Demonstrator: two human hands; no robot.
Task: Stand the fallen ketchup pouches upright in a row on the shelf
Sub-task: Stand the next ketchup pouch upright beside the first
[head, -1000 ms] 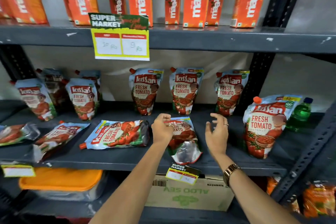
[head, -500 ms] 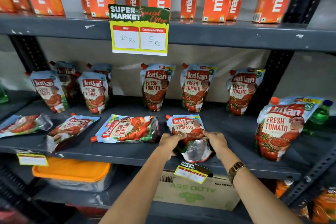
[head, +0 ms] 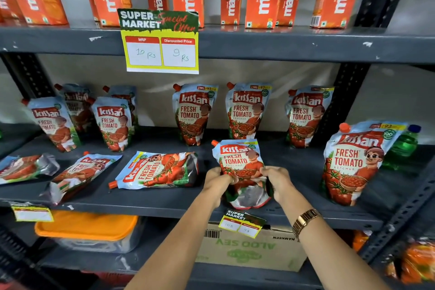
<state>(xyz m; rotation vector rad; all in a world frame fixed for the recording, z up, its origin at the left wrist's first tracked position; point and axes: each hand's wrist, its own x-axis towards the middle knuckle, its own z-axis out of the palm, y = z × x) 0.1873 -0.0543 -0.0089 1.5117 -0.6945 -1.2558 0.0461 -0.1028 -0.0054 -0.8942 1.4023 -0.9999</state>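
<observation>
Middle shelf (head: 164, 202), front edge. Your left hand (head: 217, 182) and right hand (head: 276, 180) are both clamped on the lower sides of 1 ketchup pouch (head: 240, 160), which tilts back with its red cap (head: 214, 142) at upper left and its silver base toward you. To its left, 3 fallen pouches lie flat: a near one (head: 157, 169), a middle one (head: 82, 174) and a far one (head: 21, 168) at the frame edge. A large upright pouch (head: 350, 162) stands at right. 3 upright pouches (head: 194, 113) line the back wall. A gold watch (head: 304, 220) circles your right wrist.
</observation>
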